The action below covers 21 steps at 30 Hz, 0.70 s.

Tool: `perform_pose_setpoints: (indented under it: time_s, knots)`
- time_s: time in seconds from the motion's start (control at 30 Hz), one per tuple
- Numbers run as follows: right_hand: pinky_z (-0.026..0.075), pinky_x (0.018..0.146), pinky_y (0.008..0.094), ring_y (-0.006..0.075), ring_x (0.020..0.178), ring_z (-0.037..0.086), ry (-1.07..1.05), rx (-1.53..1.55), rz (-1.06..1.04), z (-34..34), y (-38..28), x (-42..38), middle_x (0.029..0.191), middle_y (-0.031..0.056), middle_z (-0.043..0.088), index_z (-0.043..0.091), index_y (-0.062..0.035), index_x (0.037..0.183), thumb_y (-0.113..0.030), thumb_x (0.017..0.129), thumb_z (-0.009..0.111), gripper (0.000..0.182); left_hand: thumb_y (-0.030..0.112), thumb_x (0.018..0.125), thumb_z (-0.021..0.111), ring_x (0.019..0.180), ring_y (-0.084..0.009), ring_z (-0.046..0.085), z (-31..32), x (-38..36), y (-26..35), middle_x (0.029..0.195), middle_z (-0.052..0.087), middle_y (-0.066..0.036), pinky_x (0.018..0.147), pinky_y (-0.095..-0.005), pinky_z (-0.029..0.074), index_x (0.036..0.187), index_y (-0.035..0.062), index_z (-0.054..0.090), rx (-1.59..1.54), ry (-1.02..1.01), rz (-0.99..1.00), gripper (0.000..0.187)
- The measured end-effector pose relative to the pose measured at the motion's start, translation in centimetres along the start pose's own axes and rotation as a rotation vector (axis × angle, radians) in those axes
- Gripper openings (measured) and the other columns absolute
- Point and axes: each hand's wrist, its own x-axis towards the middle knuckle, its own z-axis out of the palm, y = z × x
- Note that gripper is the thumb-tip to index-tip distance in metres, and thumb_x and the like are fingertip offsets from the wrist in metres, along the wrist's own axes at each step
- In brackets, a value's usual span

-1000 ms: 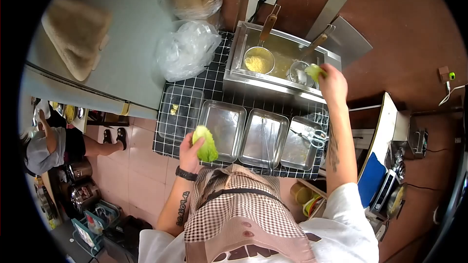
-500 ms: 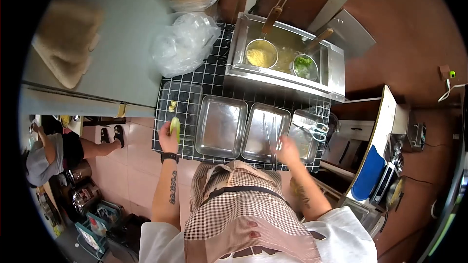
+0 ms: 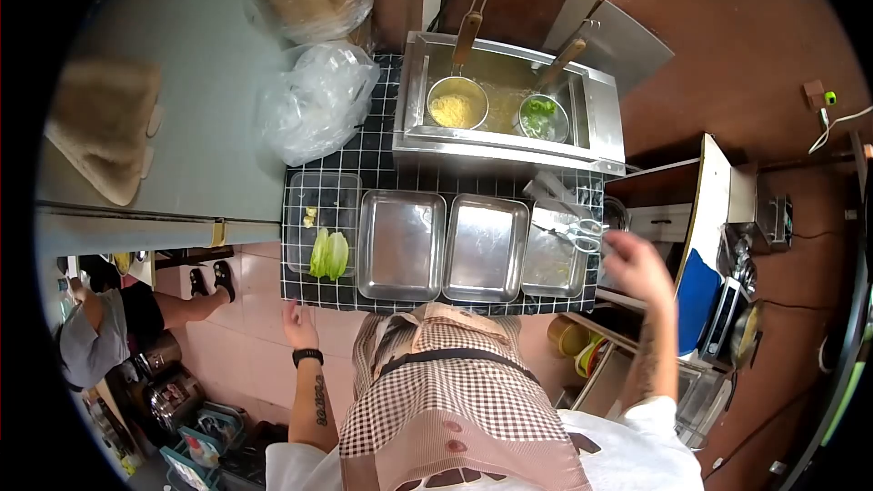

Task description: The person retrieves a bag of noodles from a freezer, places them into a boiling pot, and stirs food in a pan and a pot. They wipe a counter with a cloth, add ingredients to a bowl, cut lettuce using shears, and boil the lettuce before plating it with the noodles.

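Just off the table's front left edge is my left hand (image 3: pixel 298 325), fingers apart and empty, below the green leaves (image 3: pixel 329 254) lying on a clear plastic tray (image 3: pixel 346 189). Small yellowish pieces (image 3: pixel 310 217) are beside the leaves. My right hand (image 3: pixel 634 264) is at the right of the table, close to the scissors' handles (image 3: pixel 587 235); motion smears its fingers. The scissors and some tongs (image 3: pixel 551 190) rest over the rightmost metal tray (image 3: pixel 552 264). Two more metal trays (image 3: pixel 401 245) (image 3: pixel 486 248) stand between.
Behind the trays, a steel cooker (image 3: pixel 509 147) holds strainers with noodles (image 3: pixel 452 111) and greens (image 3: pixel 539 116) in bubbling liquid. Plastic bags (image 3: pixel 320 102) stand at the back left. A person (image 3: pixel 109 327) is at far left. An open drawer (image 3: pixel 596 373) is at lower right.
My left hand has let go of the green leaf and drawn back. The tongs have left the middle tray for the right one, and my right hand has moved right.
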Motion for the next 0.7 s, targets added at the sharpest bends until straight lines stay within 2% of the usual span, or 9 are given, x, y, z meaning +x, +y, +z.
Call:
perform_pose_setpoints:
  time_s: [0.03, 0.07, 0.1, 0.13, 0.2, 0.3, 0.43, 0.53, 0.7]
  knots:
    - [0.054, 0.078, 0.0339, 0.0198, 0.084, 0.069, 0.066, -0.138, -0.033, -2.7, -3.2, 0.4, 0.095, 0.0174, 0.072, 0.06, 0.0034, 0.124, -0.011, 0.084, 0.064, 0.042, 0.013, 0.091, 0.066, 0.107, -0.026, 0.058, -0.5, -1.1, -1.3, 0.118, 0.061, -0.014, 0.093, -0.038, 0.046, 0.119, -0.0008, 0.061, 0.022, 0.032, -0.026, 0.031]
    - [0.054, 0.077, 0.0341, 0.0226, 0.079, 0.068, 0.187, -0.218, -0.167, -4.4, -3.4, 2.0, 0.089, 0.0161, 0.071, 0.063, 0.002, 0.12, -0.01, 0.085, 0.064, 0.037, 0.013, 0.091, 0.066, 0.107, -0.0257, 0.058, -0.9, -2.3, -1.9, 0.118, 0.061, -0.014, 0.092, -0.0377, 0.047, 0.118, -0.0008, 0.062, 0.038, 0.034, -0.07, 0.031]
    - [0.054, 0.079, 0.0367, 0.0298, 0.08, 0.069, 0.171, -0.452, -0.135, -6.2, -7.1, 3.2, 0.09, 0.017, 0.071, 0.066, -0.0005, 0.116, -0.012, 0.084, 0.065, 0.034, 0.014, 0.091, 0.066, 0.107, -0.0254, 0.058, -1.0, -3.5, -2.2, 0.119, 0.061, -0.014, 0.092, -0.0374, 0.047, 0.117, -0.0008, 0.063, 0.052, 0.035, -0.114, 0.03]
    - [0.054, 0.083, 0.0413, 0.0357, 0.089, 0.067, 0.276, -0.632, -0.199, -6.8, -6.3, 6.1, 0.097, 0.0185, 0.071, 0.069, -0.0023, 0.111, -0.015, 0.083, 0.067, 0.031, 0.014, 0.09, 0.067, 0.108, -0.025, 0.059, -1.3, -4.6, -2.6, 0.12, 0.061, -0.014, 0.091, -0.0371, 0.048, 0.116, -0.0008, 0.063, 0.068, 0.035, -0.158, 0.03]
    - [0.053, 0.089, 0.0456, 0.0372, 0.099, 0.066, 0.198, -0.895, -0.226, -7.2, -6.6, 12.1, 0.104, 0.0204, 0.069, 0.071, -0.0006, 0.1, -0.016, 0.083, 0.065, 0.024, 0.016, 0.09, 0.068, 0.105, -0.0239, 0.059, -1.3, -6.3, -4.7, 0.116, 0.063, -0.014, 0.089, -0.0358, 0.049, 0.114, -0.0008, 0.065, 0.186, -0.002, -0.126, 0.029]
    - [0.054, 0.092, 0.042, 0.0356, 0.105, 0.067, 0.075, -1.004, -0.035, -4.7, -11.3, 17.8, 0.112, 0.0225, 0.068, 0.073, -0.0016, 0.102, -0.009, 0.081, 0.056, 0.027, 0.018, 0.089, 0.069, 0.099, -0.0226, 0.062, -0.9, -8.5, -5.9, 0.106, 0.067, -0.013, 0.086, -0.034, 0.05, 0.111, -0.0012, 0.066, 0.149, -0.15, -0.194, 0.029]
    - [0.057, 0.085, 0.0415, 0.0326, 0.102, 0.069, 0.095, -1.103, -0.235, -1.3, -9.8, 23.1, 0.109, 0.0149, 0.072, 0.073, -0.0066, 0.104, -0.012, 0.083, 0.057, 0.027, 0.018, 0.087, 0.072, 0.089, -0.0206, 0.065, -0.9, -12.1, -4.3, 0.095, 0.07, -0.011, 0.083, -0.0326, 0.051, 0.108, -0.0013, 0.067, 0.132, -0.268, -0.249, 0.029]
    - [0.057, 0.084, 0.0415, 0.0317, 0.1, 0.07, 0.037, -1.142, -0.269, -2.0, -10.7, 22.2, 0.106, 0.0128, 0.073, 0.074, -0.0079, 0.103, -0.012, 0.083, 0.058, 0.026, 0.018, 0.084, 0.075, 0.085, -0.0197, 0.066, -0.8, -14.4, -7.5, 0.094, 0.071, -0.012, 0.08, -0.0322, 0.053, 0.105, -0.0011, 0.068, 0.006, -0.232, -0.308, 0.029]
    - [0.057, 0.082, 0.0397, 0.0291, 0.096, 0.071, 0.109, -1.232, -0.326, -3.8, -12.1, 20.4, 0.1, 0.0109, 0.074, 0.076, -0.01, 0.096, -0.014, 0.086, 0.057, 0.022, 0.02, 0.082, 0.077, 0.082, -0.0199, 0.068, -1.8, -16.6, -8.6, 0.09, 0.072, -0.012, 0.078, -0.034, 0.054, 0.099, -0.0002, 0.07, 0.197, -0.302, -0.385, 0.027]
